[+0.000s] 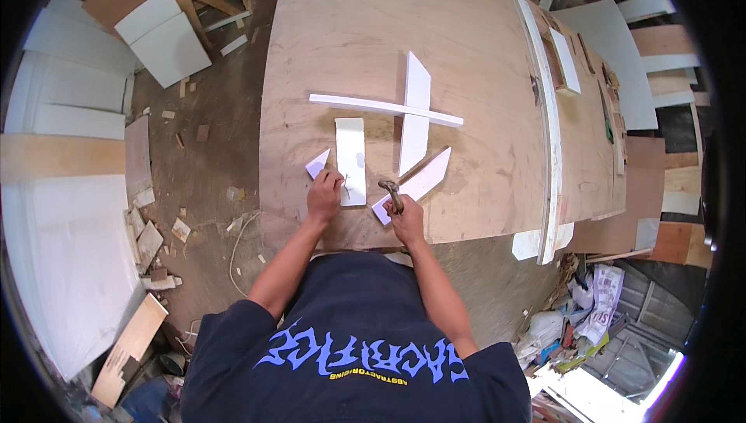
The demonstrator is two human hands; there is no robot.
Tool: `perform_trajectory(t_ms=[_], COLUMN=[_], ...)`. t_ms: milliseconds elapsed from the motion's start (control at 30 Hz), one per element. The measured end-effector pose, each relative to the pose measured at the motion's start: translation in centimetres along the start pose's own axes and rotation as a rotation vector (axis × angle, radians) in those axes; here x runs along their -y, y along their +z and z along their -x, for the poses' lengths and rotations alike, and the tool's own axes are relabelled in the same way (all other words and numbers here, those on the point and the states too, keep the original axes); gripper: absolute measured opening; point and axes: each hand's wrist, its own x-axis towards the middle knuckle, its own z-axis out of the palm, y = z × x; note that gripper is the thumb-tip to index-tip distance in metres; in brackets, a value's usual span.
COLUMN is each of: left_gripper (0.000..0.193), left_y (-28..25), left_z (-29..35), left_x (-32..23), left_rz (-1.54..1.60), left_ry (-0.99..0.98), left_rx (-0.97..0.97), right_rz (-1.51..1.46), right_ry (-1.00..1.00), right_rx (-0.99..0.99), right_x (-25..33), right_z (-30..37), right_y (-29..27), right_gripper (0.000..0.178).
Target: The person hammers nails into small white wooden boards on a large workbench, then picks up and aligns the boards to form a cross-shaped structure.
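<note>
My right hand (407,221) is closed round a hammer (395,196), its metal head raised over the near edge of the wooden worktable (334,42). My left hand (323,196) pinches a thin dark nail (347,188) against the near end of a white rectangular board (350,147). Just beyond the left fingers lies a small white wedge-shaped offcut (317,162). A white angled board (427,176) lies slanted, partly beneath the right hand. Farther off, a narrow white strip (357,104) crosses over a longer white board (414,139) with a slanted end.
A long white batten (550,135) runs along the table's right side, with a shallow wooden box piece (566,61) beyond it. Scrap wood (149,242) litters the floor at left, beside stacked white panels (70,252). Bags (594,306) lie at lower right.
</note>
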Motion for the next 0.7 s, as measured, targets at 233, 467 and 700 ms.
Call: perform_trajectory(t_ms=[233,467,700], left_gripper=[0.005,0.006,0.011], left_y=[2.8,3.9,3.5], left_z=[-3.2,-4.3,-4.2], left_x=[-1.4,-0.8,-0.6], left_rz=[0.003,-0.002,0.009], left_ry=[-0.064,-0.092,-0.073], left_rx=[-0.132,-0.169,-0.166], right_rz=[-0.047,-0.043,-0.014], right_ry=[0.327,0.223,0.039], right_rx=[-0.053,0.027,0.022], right_x=[2.6,3.8,4.3], right_z=[1.2,-1.3,-7.3], right_y=[1.1,1.8,3.7], right_gripper=[0.021,0.023,0.026])
